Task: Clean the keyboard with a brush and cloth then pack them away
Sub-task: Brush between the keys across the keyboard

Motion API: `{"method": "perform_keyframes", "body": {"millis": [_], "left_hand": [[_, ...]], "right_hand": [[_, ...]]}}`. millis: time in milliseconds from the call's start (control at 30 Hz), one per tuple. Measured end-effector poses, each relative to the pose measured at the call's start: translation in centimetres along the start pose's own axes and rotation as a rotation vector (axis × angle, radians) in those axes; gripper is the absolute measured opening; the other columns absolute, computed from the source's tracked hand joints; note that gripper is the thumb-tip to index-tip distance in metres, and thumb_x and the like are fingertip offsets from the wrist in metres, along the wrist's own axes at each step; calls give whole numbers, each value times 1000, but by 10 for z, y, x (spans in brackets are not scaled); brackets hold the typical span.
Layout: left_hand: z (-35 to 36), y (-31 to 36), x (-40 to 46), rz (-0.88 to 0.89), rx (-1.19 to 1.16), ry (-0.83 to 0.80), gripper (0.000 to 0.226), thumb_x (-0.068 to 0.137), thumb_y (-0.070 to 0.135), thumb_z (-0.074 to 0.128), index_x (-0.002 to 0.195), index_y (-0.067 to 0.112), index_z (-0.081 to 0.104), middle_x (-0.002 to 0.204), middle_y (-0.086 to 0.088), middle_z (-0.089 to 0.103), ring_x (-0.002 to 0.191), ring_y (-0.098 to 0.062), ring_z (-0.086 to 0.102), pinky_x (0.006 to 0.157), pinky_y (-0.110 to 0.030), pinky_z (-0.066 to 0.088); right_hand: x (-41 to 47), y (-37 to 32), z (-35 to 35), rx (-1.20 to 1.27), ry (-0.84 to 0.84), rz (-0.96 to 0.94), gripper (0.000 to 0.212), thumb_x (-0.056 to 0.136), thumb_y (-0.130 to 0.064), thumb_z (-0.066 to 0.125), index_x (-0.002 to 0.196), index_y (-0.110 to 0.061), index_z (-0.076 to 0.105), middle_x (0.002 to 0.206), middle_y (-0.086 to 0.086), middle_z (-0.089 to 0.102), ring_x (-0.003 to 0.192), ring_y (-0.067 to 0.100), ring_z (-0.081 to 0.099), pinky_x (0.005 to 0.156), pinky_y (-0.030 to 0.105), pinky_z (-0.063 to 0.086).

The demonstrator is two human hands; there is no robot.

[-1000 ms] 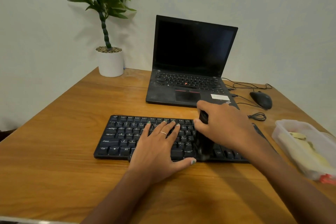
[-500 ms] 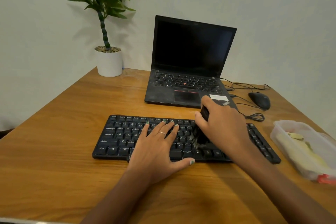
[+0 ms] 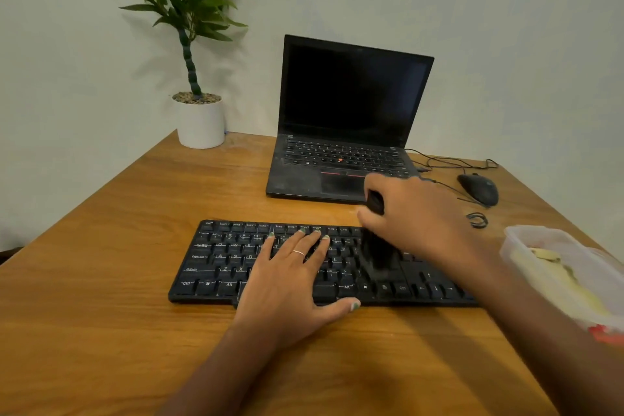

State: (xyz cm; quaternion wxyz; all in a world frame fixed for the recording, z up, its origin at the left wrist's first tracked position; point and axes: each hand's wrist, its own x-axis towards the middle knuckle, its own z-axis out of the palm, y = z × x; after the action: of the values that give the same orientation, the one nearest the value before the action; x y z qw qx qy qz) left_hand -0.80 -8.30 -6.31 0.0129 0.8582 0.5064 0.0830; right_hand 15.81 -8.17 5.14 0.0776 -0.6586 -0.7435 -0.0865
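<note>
Right hand (image 3: 418, 216) has carried the black brush (image 3: 378, 253) leftward along the black keyboard (image 3: 236, 267), bristles now right of centre; left hand (image 3: 290, 277) spread flat, bracing it; short, light strokes between rows would serve best.

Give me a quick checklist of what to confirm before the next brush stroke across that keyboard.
1. Keyboard held steady: ok, the left hand lies flat on its keys.
2. Brush gripped: ok, the right hand is curled round its handle.
3. Bristles on the keys: ok, they meet the right part of the key rows.
4. Stroke path free of the laptop: ok, it sits apart behind the keyboard.
5. Plastic container out of the way: ok, it stands to the right, off the keyboard.
6. Cloth ready: cannot tell, only something yellowish shows inside the container.
</note>
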Motion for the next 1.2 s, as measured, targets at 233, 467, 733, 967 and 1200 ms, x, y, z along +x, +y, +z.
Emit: {"method": "perform_keyframes", "body": {"millis": [233, 467, 733, 967, 1200], "left_hand": [[0, 0, 0, 3, -16, -18, 104, 69, 89, 6, 155, 30, 0, 163, 11, -1, 148, -9, -7, 121, -45, -5], [0, 1, 0, -2, -16, -28, 103, 71, 89, 9, 155, 30, 0, 163, 10, -1, 149, -10, -7, 121, -46, -3], [-2, 1, -1, -1, -8, -42, 101, 74, 89, 12, 155, 30, -1, 163, 10, -3, 149, -10, -8, 121, -45, -4], [-2, 1, -1, 1, -1, -52, 98, 79, 87, 17, 155, 29, -2, 163, 10, -3, 149, -10, -8, 121, -46, -3], [-3, 1, -1, -1, -2, -45, 98, 78, 87, 17, 155, 30, -2, 163, 10, -3, 149, -10, -8, 121, -45, -3]], "right_hand": [[7, 7, -3, 76, -221, 56, 17, 90, -42, 49, 85, -26, 46, 79, -5, 60, 62, 11, 59, 59, 27, 52], [13, 8, 11, 93, -147, 78, 15, 91, -40, 47, 86, -26, 44, 78, -4, 58, 65, 13, 58, 57, 26, 48], [26, 17, 15, 169, -169, 100, 16, 92, -38, 48, 88, -23, 44, 76, -1, 61, 61, 15, 59, 56, 29, 52], [23, 5, 29, 151, 51, 59, 15, 93, -40, 44, 89, -26, 39, 76, -2, 57, 70, 18, 58, 63, 35, 53], [35, 10, 24, 142, 66, 72, 18, 94, -41, 43, 96, -23, 44, 76, -3, 58, 64, 15, 56, 55, 28, 48]]}}
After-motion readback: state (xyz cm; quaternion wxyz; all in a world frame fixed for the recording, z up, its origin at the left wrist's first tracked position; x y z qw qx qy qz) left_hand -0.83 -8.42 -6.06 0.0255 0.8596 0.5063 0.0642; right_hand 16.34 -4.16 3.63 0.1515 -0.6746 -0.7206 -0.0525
